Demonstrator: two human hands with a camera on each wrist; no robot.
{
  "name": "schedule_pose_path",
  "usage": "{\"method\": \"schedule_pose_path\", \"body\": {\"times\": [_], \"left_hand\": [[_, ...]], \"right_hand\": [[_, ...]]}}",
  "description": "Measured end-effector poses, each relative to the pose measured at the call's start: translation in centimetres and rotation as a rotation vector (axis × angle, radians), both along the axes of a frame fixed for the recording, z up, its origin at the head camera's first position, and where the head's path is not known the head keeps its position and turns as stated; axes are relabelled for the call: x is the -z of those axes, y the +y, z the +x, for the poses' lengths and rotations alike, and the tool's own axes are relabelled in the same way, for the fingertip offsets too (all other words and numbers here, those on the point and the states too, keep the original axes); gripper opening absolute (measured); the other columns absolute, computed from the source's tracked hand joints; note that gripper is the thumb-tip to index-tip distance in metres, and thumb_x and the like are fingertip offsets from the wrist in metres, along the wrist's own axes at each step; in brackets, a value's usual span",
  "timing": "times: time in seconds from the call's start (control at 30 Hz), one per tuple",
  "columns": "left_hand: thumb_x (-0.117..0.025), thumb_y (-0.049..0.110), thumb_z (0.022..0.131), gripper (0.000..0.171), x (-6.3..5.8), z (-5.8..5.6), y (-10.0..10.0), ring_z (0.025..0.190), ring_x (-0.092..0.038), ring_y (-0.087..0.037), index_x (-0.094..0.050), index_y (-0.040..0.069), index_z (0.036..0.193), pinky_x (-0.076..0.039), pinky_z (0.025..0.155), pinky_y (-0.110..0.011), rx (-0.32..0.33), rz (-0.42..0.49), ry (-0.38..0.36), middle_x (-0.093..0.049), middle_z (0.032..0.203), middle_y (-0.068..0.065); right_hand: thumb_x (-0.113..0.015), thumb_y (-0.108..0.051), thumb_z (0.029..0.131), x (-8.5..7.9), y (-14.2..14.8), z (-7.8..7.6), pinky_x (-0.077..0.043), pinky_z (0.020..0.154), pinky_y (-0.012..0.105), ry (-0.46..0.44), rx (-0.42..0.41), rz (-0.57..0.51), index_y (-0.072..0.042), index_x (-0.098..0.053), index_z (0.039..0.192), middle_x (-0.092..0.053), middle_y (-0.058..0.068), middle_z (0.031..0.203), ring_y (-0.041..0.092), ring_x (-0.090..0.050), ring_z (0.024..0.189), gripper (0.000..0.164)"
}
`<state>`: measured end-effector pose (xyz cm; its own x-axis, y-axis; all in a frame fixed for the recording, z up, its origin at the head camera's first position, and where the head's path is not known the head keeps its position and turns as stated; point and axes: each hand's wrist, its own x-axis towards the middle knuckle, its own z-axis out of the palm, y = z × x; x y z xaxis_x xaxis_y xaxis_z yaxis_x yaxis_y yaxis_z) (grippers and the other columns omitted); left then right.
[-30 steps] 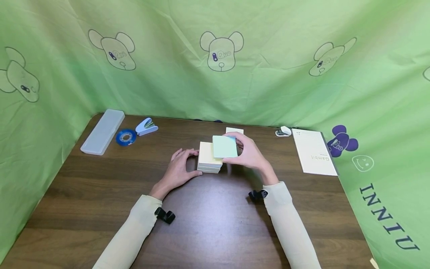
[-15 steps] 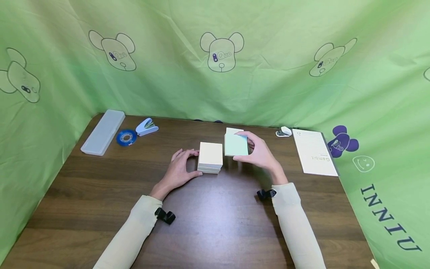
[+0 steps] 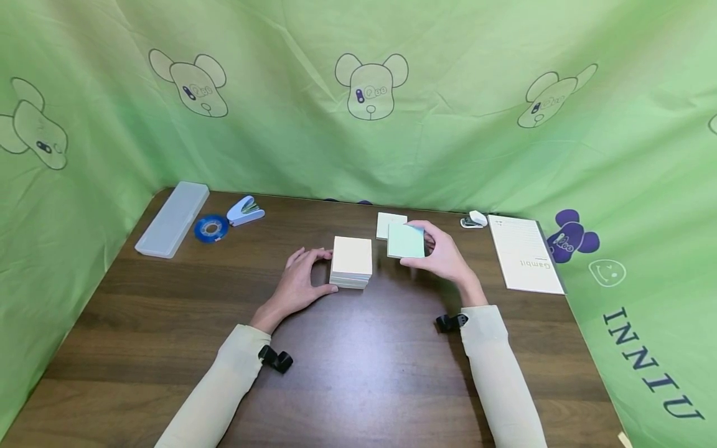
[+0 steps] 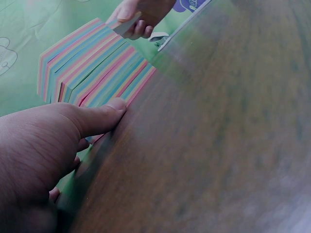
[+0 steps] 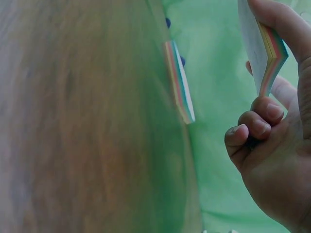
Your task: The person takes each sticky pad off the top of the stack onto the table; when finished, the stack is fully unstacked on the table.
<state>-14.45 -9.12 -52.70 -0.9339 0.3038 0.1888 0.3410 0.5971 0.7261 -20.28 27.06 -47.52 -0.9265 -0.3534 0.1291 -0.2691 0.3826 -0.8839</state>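
A tall stack of sticky note pads [image 3: 351,255] stands on the table, cream on top, its sides striped in several colours in the left wrist view. My left hand [image 3: 297,280] holds the stack at its left side, the thumb [image 4: 104,116] at the low front corner. My right hand [image 3: 445,254] pinches a sticky note pad [image 3: 406,241] with a pale green top by its right side, raised above the table. Striped edges of this pad show in the right wrist view. Behind it another sticky note pad [image 3: 389,223] lies at the back, partly covered in the head view.
Back left are a translucent pencil case [image 3: 172,219], a blue tape roll [image 3: 211,229] and a light blue stapler [image 3: 245,211]. A small white stapler [image 3: 473,219] and a notebook [image 3: 525,254] lie back right. Green cloth [image 3: 280,137] surrounds the table [image 3: 358,373].
My right hand has carried the green-topped pad rightward off the stack, uncovering its cream top and more of the pad behind. The left hand has stayed in place.
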Motion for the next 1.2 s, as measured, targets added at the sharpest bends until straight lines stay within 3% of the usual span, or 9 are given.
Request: {"method": "schedule_pose_path", "body": {"times": [0.4,0.67,1.2], "left_hand": [[-0.099,0.022,0.086,0.070,0.0,-0.1,0.0,0.154,-0.051,-0.036,-0.063,0.003,0.143,-0.013,0.139,-0.051,-0.001,-0.007,-0.019,-0.066,0.154,-0.013],[-0.099,0.022,0.086,0.070,0.0,0.0,0.0,0.154,-0.051,-0.036,-0.063,0.003,0.142,-0.013,0.139,-0.051,0.001,-0.004,-0.013,-0.067,0.153,-0.013],[-0.100,0.022,0.085,0.071,-0.2,0.0,0.1,0.153,-0.051,-0.037,-0.062,0.003,0.142,-0.014,0.139,-0.053,-0.003,-0.014,-0.018,-0.067,0.153,-0.013]], "right_hand": [[-0.097,-0.005,0.084,1.1,2.5,-0.8,-0.057,0.088,0.021,-0.036,0.033,0.053,-0.010,-0.060,0.152,-0.073,0.019,0.134,0.018,-0.070,0.110,0.077],[-0.097,-0.016,0.087,1.5,4.0,-1.5,-0.055,0.087,0.023,-0.038,0.086,0.160,-0.011,-0.059,0.153,-0.070,0.018,0.137,0.024,-0.068,0.115,0.077],[-0.098,-0.033,0.085,1.7,5.5,-2.5,-0.052,0.102,0.052,0.000,0.122,0.427,-0.009,-0.059,0.153,-0.066,0.022,0.144,0.043,-0.066,0.129,0.082]]}}
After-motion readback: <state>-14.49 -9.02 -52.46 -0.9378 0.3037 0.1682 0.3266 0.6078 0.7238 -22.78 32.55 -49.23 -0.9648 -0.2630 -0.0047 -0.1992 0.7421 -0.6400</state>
